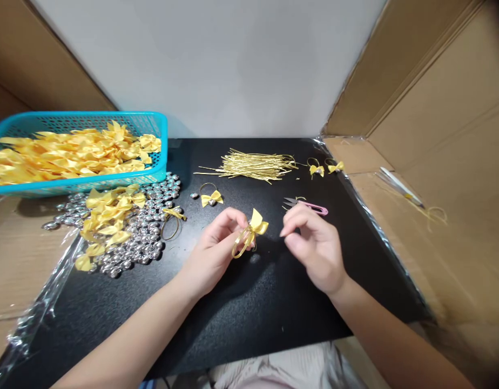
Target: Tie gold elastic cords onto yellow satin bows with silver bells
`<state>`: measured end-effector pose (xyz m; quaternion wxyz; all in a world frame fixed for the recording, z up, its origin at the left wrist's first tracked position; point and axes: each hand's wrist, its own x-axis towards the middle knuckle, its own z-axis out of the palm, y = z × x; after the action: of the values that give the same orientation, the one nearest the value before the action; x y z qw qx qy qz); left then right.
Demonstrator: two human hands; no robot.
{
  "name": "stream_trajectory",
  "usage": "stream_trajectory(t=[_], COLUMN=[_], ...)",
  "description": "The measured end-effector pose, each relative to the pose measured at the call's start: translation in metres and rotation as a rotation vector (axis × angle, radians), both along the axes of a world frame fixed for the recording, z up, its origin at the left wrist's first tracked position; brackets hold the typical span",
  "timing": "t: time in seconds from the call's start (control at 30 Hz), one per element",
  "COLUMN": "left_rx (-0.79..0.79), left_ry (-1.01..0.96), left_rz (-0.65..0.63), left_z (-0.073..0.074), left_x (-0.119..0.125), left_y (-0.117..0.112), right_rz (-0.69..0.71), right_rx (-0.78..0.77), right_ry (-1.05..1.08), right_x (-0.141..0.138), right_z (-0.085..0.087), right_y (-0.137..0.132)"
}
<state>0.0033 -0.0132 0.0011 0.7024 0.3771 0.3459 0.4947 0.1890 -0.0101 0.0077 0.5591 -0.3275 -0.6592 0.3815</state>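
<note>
The blue basket [163, 148] at the table's left rear contains a heap of yellow bows [79, 154]. Outside its front wall, silver beads [128, 258] lie on the table [241, 324], with loose bows [107, 216] on top. The left hand [213, 246] pinches a bow ring [256, 222] above the table centre. The right hand [316, 243], near the snips [316, 208], has curled fingers; whether they grip anything cannot be told.
</note>
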Motion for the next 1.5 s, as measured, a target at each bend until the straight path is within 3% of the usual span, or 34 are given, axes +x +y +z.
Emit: stream_trajectory(t=[0.13,0.4,0.77,1.1,1.5], left_rx=[0.076,0.214,0.388,0.381,0.320], left_ry=[0.052,0.264,0.501,0.468,0.513], left_rz=[0.005,0.057,0.089,0.055,0.000], left_z=[0.000,-0.001,0.004,0.004,0.001], left_x=[0.001,-0.001,-0.005,-0.005,-0.005], left_y=[-0.001,-0.001,-0.005,-0.004,-0.004], right_rz=[-0.167,-0.386,-0.340,-0.253,-0.248], right_rx=[0.219,0.422,0.361,0.249,0.183], right_ry=[-0.332,-0.547,-0.606,-0.461,-0.492], right_x=[-0.011,-0.017,-0.019,-0.016,-0.019], right_z=[-0.002,-0.008,-0.008,-0.005,-0.010], right_y=[-0.005,-0.005,-0.004,-0.005,-0.006])
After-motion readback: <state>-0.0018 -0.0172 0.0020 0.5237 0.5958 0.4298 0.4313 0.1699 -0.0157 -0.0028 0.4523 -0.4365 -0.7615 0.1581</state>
